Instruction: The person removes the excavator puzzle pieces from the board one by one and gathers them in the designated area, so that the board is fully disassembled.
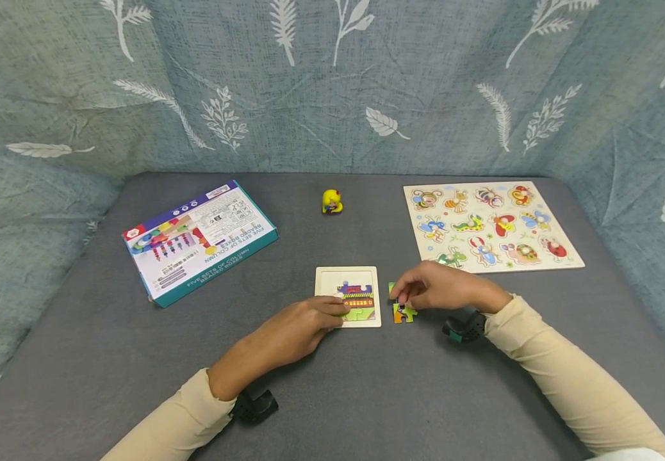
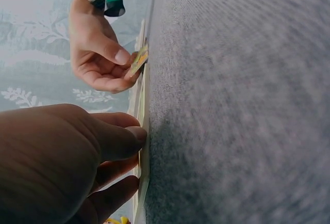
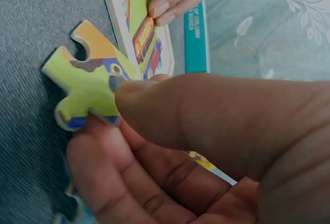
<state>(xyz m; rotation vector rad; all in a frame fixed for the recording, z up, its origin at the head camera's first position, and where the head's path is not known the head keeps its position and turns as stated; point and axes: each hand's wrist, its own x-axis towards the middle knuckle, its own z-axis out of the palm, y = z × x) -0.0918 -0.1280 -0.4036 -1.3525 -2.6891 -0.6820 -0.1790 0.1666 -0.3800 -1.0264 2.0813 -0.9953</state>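
In the head view my right hand [image 1: 439, 286] pinches a green and orange jigsaw piece [image 1: 404, 314] between thumb and fingers, just right of a square wooden puzzle tray [image 1: 377, 294]. The right wrist view shows the piece [image 3: 85, 84] tilted, with its knobs and notches out past the fingertips. My left hand [image 1: 303, 323] rests its fingertips on the tray's left side, with the thumb at the near edge in the left wrist view. Joined pieces [image 1: 358, 301] with a striped vehicle picture lie inside the tray. Another loose piece [image 1: 391, 289] is partly hidden behind the right hand.
A bead-set box [image 1: 202, 240] lies at the left. A small yellow toy [image 1: 331, 202] stands at the back middle. An insect peg-puzzle board [image 1: 494, 224] lies at the back right. A leaf-patterned cloth [image 1: 332, 96] hangs behind the grey table [image 1: 332, 397].
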